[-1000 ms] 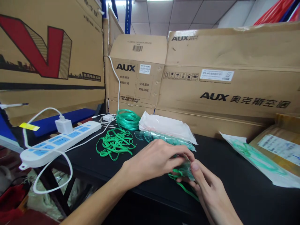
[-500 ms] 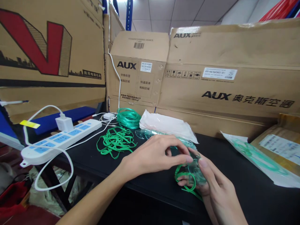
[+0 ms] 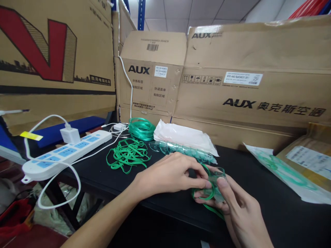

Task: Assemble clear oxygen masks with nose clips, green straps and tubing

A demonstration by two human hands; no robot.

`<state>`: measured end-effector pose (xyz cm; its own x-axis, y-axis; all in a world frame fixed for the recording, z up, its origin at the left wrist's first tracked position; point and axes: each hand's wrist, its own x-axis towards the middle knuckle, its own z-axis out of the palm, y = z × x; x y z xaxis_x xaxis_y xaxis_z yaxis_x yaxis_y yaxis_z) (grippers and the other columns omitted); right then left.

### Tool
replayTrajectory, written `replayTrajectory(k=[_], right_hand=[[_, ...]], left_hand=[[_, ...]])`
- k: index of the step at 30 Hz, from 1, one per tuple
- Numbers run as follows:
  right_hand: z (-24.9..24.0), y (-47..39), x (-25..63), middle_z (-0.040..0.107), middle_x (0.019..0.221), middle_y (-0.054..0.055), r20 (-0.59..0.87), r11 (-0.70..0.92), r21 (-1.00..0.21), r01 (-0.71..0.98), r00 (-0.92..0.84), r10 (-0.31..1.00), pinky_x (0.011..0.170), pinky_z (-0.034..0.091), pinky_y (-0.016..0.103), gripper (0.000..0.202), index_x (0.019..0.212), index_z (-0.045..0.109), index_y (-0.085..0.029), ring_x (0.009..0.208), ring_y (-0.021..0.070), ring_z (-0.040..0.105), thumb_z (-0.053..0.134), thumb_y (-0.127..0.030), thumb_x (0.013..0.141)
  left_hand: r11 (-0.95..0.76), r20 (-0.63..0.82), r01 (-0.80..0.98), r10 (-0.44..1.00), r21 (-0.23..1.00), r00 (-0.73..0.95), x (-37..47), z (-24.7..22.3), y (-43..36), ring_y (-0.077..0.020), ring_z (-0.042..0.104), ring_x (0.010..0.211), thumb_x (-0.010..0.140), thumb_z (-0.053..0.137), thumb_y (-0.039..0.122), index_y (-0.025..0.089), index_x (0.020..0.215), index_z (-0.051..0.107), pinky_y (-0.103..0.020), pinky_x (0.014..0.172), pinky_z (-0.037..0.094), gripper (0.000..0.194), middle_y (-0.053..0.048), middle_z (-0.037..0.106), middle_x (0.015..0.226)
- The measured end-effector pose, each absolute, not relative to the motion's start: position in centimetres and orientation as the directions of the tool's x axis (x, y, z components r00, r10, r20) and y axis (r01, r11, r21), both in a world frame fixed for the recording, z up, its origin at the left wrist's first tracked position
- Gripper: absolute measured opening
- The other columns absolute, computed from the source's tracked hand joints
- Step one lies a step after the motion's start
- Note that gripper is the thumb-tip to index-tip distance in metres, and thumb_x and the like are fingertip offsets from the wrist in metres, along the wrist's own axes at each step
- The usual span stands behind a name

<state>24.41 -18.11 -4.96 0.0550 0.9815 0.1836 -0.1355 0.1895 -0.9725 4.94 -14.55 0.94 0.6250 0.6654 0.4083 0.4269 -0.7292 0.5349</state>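
Cardboard boxes (image 3: 240, 62) wall in the back and left of a black table (image 3: 113, 187), where a white power strip (image 3: 67, 155), white packets (image 3: 183, 136), a tangle of green straps (image 3: 128, 155), a coil of green tubing (image 3: 141, 129) and a row of clear masks (image 3: 183, 151) lie. Near the front edge, the right hand (image 3: 239, 203) grips a clear green mask (image 3: 218, 184) between thumb and fingers, while the left hand (image 3: 173, 174), just beside it, pinches a green strap (image 3: 212, 193) looped at the mask's side.
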Motion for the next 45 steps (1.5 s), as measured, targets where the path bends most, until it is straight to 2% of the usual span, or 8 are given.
replayTrajectory(k=[5,10,16,20,28,31,37,45], right_hand=[[-4.6,-18.3,24.1,0.078,0.094,0.007,0.175,0.189,-0.971,-0.144,0.104,0.979,0.058,0.064,0.034,0.046,0.116,0.074,-0.022,0.071,0.0257,0.075,0.081,-0.048,0.079],[-4.5,-18.3,23.7,0.075,0.085,0.004,0.173,0.199,-0.967,-0.159,0.165,0.971,0.051,0.063,0.033,0.037,0.105,0.075,-0.022,0.06,0.0219,0.072,0.081,-0.048,0.079],[-4.4,-18.4,23.7,0.074,0.085,0.003,0.19,0.242,-0.955,-0.171,0.27,0.944,0.047,0.061,0.029,0.036,0.102,0.073,-0.022,0.056,0.0189,0.069,0.079,-0.05,0.081],[-4.1,-18.3,23.9,0.073,0.082,0.003,0.256,0.339,-0.926,-0.166,0.386,0.886,0.047,0.059,0.028,0.038,0.106,0.069,-0.021,0.053,0.0185,0.07,0.072,-0.053,0.087],[-4.2,-18.1,23.7,0.071,0.076,0.001,0.329,0.352,-0.936,0.015,0.392,0.859,0.055,0.051,0.026,0.043,0.105,0.072,-0.019,0.05,0.0124,0.061,0.067,-0.058,0.089],[-4.5,-18.1,23.7,0.065,0.068,-0.001,0.355,0.343,-0.934,0.1,0.366,0.86,0.055,0.047,0.027,0.046,0.107,0.072,-0.019,0.053,0.013,0.055,0.065,-0.061,0.089],[-4.7,-18.0,24.1,0.068,0.079,0.002,0.397,0.362,-0.916,0.171,0.276,0.875,0.06,0.049,0.03,0.046,0.111,0.071,-0.021,0.061,0.0169,0.057,0.063,-0.061,0.09],[-5.3,-17.8,24.6,0.065,0.068,-0.002,0.382,0.335,-0.913,0.231,0.201,0.902,0.068,0.048,0.029,0.048,0.121,0.069,-0.024,0.064,0.0173,0.058,0.062,-0.061,0.091]], left_hand=[[-0.725,0.373,0.389,0.649,0.568,0.663,4.7,0.8,-14.3,-0.0132,0.063,0.065,0.096,0.064,0.042,0.023,0.104,0.079,-0.023,0.063,0.044,0.025,0.001,0.074,0.078],[-0.763,0.41,0.35,0.605,0.543,0.683,4.6,0.9,-14.3,-0.015,0.07,0.08,0.1,0.059,0.036,0.022,0.107,0.078,-0.023,0.076,0.047,0.025,-0.001,0.079,0.093],[-0.757,0.448,0.514,0.653,0.403,0.61,3.6,1.5,-14.4,-0.0194,0.07,0.091,0.101,0.057,0.038,0.024,0.103,0.077,-0.028,0.08,0.045,0.025,0.0,0.078,0.101],[-0.666,0.488,0.646,0.733,0.373,0.474,1.6,1.6,-13.6,-0.0171,0.067,0.081,0.097,0.058,0.026,0.022,0.095,0.075,-0.028,0.075,0.044,0.018,0.001,0.076,0.091],[-0.717,0.597,0.568,0.677,0.404,0.43,3.4,0.6,-13.4,-0.018,0.066,0.091,0.1,0.058,0.033,0.021,0.101,0.077,-0.028,0.084,0.047,0.022,-0.003,0.072,0.099],[-0.707,0.564,0.546,0.699,0.45,0.44,5.7,-0.2,-13.9,-0.0186,0.067,0.087,0.101,0.055,0.032,0.021,0.104,0.078,-0.029,0.082,0.049,0.026,-0.004,0.073,0.095],[-0.648,0.47,0.48,0.761,0.591,0.447,6.5,-0.3,-14.5,-0.0181,0.067,0.079,0.101,0.052,0.038,0.02,0.127,0.072,-0.029,0.076,0.049,0.037,-0.004,0.077,0.091],[-0.725,0.491,0.514,0.689,0.458,0.534,7.0,-0.6,-14.6,-0.0183,0.067,0.075,0.099,0.059,0.03,0.016,0.082,0.077,-0.028,0.071,0.045,0.029,-0.006,0.074,0.078]])
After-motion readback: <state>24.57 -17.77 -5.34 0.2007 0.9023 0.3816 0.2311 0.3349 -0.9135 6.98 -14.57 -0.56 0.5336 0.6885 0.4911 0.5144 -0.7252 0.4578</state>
